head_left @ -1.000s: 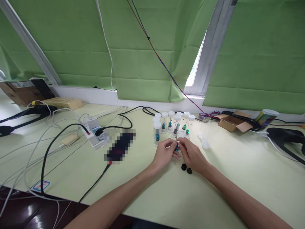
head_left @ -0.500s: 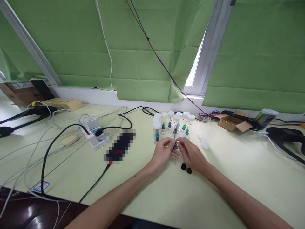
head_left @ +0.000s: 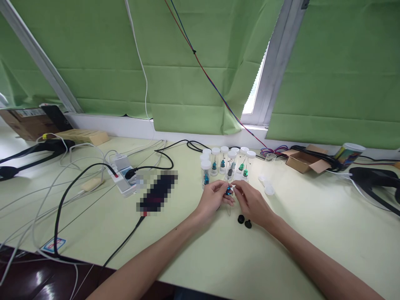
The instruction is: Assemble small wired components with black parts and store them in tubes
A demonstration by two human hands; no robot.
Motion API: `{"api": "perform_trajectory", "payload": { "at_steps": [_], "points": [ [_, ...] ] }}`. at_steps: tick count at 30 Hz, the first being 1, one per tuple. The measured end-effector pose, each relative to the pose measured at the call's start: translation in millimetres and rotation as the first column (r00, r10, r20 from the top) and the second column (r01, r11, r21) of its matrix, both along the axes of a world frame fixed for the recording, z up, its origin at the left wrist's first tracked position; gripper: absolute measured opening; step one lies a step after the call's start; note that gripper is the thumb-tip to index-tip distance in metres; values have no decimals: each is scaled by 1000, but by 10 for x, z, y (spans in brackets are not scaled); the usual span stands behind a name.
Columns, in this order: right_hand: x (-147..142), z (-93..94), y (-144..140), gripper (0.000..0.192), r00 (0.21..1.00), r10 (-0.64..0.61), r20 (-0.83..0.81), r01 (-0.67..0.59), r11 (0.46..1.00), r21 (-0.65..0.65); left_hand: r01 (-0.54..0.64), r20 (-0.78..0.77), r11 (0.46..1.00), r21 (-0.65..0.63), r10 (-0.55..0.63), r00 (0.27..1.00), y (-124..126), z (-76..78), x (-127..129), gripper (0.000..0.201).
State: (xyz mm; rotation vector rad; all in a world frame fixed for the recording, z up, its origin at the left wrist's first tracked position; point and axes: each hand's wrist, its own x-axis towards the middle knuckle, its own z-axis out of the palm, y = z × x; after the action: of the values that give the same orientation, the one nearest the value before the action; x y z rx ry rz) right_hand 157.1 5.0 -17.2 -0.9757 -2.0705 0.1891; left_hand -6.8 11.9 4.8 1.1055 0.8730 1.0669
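Note:
My left hand (head_left: 213,198) and my right hand (head_left: 251,202) meet over the pale green table (head_left: 193,250), fingertips pinching one small blue part (head_left: 229,191) between them. Just beyond them stands a cluster of several clear vials with white caps (head_left: 226,164), each holding a small blue, green or dark piece. Two small black round parts (head_left: 244,221) lie on the table beside my right wrist. Loose white caps (head_left: 266,186) lie to the right of the vials.
A white power strip (head_left: 122,175) with black and white cables sits at the left, next to a blurred dark object (head_left: 158,192). An open cardboard box (head_left: 303,160), a can (head_left: 348,154) and black gear (head_left: 375,178) lie at the right. Green blinds hang behind.
Both hands stay together at the same spot; the fingers shift slightly around the small blue part. Nothing else has moved.

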Motion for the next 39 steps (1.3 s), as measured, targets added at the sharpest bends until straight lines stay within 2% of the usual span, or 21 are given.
{"api": "perform_trajectory", "payload": {
  "at_steps": [14,39],
  "points": [
    [-1,3,-2,20,1000,16,10,-16,999,43,15,51,998,-60,-12,999,-9,18,-10,21],
    [-9,17,-10,20,999,35,3,-35,998,43,29,70,998,-54,-26,997,-7,2,-7,29]
  ]
}}
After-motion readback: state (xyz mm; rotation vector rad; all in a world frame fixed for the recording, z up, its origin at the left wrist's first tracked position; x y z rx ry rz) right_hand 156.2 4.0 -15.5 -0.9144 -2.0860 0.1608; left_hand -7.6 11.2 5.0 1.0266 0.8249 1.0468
